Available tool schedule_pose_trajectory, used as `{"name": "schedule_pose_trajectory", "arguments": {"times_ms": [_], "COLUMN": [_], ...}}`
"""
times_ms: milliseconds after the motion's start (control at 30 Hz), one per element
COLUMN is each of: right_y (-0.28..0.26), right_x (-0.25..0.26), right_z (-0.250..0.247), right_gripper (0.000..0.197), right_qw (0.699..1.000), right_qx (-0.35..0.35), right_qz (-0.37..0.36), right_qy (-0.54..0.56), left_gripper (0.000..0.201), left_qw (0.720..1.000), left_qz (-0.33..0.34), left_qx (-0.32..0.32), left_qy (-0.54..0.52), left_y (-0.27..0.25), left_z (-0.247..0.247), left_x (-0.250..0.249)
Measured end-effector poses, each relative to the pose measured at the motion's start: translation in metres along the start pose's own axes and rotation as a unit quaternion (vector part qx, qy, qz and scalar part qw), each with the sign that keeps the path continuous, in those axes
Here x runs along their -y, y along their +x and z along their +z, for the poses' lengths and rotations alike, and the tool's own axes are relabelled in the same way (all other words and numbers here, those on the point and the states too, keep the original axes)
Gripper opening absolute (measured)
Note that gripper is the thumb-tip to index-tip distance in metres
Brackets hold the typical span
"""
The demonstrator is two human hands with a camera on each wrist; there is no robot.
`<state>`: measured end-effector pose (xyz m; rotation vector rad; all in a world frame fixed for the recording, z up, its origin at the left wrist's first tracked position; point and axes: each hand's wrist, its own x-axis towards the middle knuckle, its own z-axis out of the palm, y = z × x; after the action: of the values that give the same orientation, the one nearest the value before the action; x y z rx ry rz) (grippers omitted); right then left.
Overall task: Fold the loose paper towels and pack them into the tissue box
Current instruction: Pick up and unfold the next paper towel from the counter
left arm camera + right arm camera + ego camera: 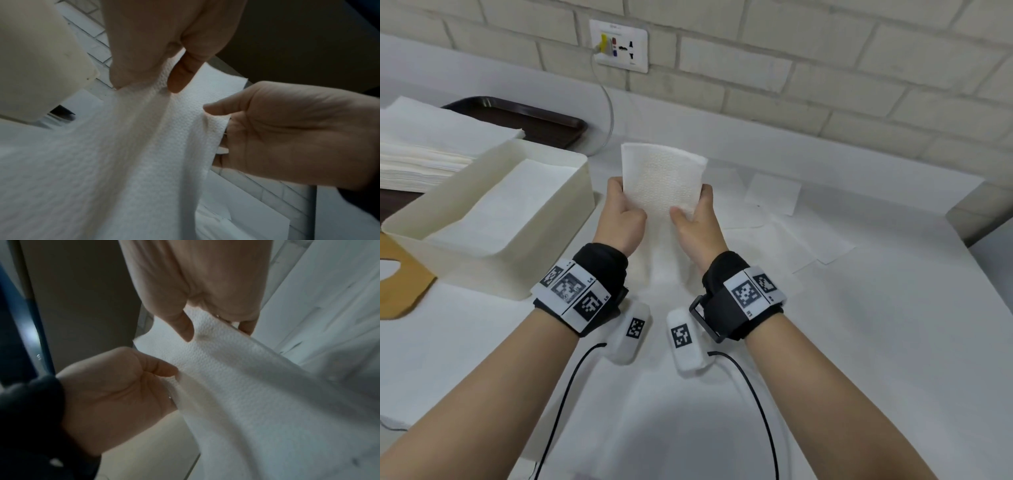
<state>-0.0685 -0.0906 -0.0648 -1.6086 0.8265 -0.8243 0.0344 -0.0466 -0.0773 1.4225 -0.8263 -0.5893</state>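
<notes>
A: Largest first. White worktop [859, 342] against a brick wall [859, 68]. Cream tissue box [493, 205], lid off, sits left of centre with white sheets lying flat inside. Behind it, a stack of unfolded towels [424, 154] on a dark tray [544, 120]. A brown cut-out panel [400, 274], possibly the box lid, lies at the far left edge.

B: And the sheet in hand?

A: One embossed paper towel [662, 181], held up off the worktop, just right of the box, its upper part standing up and its lower part trailing down between the wrists. Left hand [623, 212] pinches the left edge, thumb in front and fingers curled behind. Right hand [695, 219] pinches the right edge the same way; the left wrist view shows its thumb [218, 107] pressed onto the sheet.

B: Other loose sheets?

A: A few flat white ones [774, 195] on the worktop beyond the right hand.

B: Step?

A: Judged as folding, with the sheet squared up between both hands, not yet packed. The next move likely calls for bringing the edges together evenly, creasing, then carrying the sheet left into the box.
</notes>
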Motion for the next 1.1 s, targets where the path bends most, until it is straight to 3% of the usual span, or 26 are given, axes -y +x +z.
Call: {"name": "schedule_pose_trajectory", "arguments": {"times_ms": [200,333,433,500,567,633,800,933,1033,1100], "right_y": [0.001,0.0,0.002,0.004,0.005,0.006,0.0,-0.002,0.002,0.005], "right_x": [0.003,0.003,0.017,0.029,0.04,0.049,0.039,0.023,0.022,0.024], "right_z": [0.003,0.003,-0.006,-0.011,-0.015,-0.017,-0.009,-0.002,-0.003,-0.005], "right_gripper": [0.028,0.027,0.021,0.021,0.027,0.033,0.036,0.038,0.04,0.041], "right_qw": [0.999,0.993,0.954,0.902,0.849,0.806,0.736,0.736,0.746,0.756], "right_qx": [-0.026,-0.016,0.014,0.029,0.035,0.047,0.121,0.175,0.165,0.167], "right_qz": [-0.047,-0.033,-0.1,-0.134,-0.16,-0.167,-0.136,-0.07,-0.062,-0.053], "right_qy": [-0.012,-0.113,-0.283,-0.409,-0.503,-0.566,-0.652,-0.65,-0.642,-0.631], "left_gripper": [0.049,0.045,0.074,0.077,0.062,0.041,0.039,0.031,0.006,0.008], "left_qw": [0.994,0.997,0.979,0.967,0.975,0.989,0.974,0.951,0.958,0.965], "left_qz": [0.056,0.037,0.131,0.165,0.115,0.017,-0.134,-0.182,-0.189,-0.199], "left_qx": [-0.05,-0.061,-0.131,-0.111,-0.032,0.022,0.016,0.025,0.005,-0.012], "left_qy": [-0.082,-0.023,0.088,0.161,0.187,0.143,0.183,0.249,0.216,0.168], "left_y": [-0.001,0.001,0.005,0.007,0.014,0.021,0.024,0.022,0.022,0.02], "left_z": [-0.005,-0.009,-0.023,-0.03,-0.033,-0.035,-0.03,-0.028,-0.029,-0.028], "left_x": [-0.012,-0.009,-0.014,-0.018,-0.018,-0.014,0.009,0.027,0.028,0.025]}}
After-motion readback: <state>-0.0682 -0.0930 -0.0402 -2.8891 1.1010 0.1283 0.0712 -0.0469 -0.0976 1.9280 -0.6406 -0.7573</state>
